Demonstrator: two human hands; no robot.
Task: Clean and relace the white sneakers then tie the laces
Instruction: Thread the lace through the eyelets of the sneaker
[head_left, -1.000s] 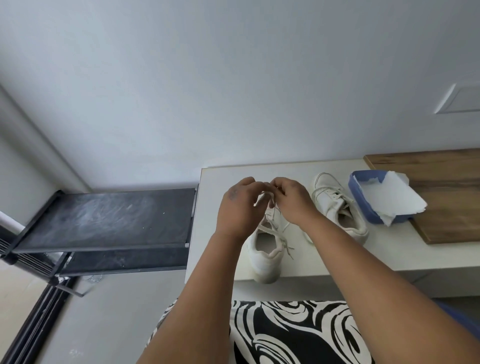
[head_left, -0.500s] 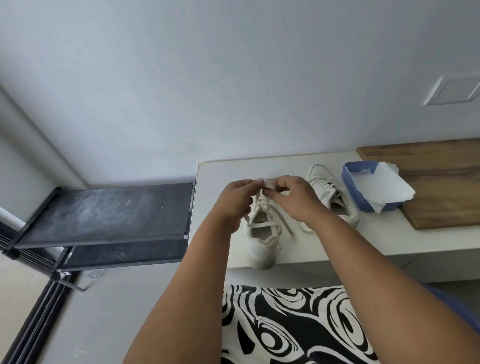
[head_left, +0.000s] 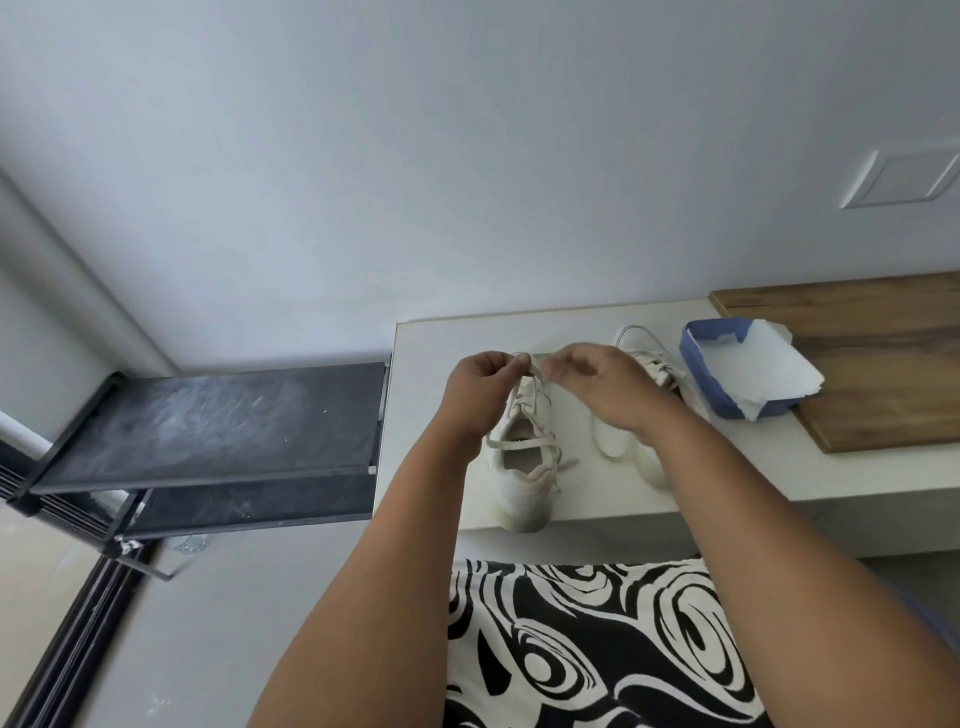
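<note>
White sneakers (head_left: 522, 457) beside blue tray (head_left: 698, 364), wooden board (head_left: 883, 374) beyond.

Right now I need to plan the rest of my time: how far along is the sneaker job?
Looks done: the white sneaker on the right sits laced, though its knot is hidden. In hand: the left hand and right hand pinch the cream lace above the near white sneaker. Left: finishing its lacing and tying; ends trail loose.

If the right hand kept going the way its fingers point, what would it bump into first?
Probably the left hand. The right hand points leftward across the near sneaker, both pinching the lace. Depth is hard to judge.
</note>
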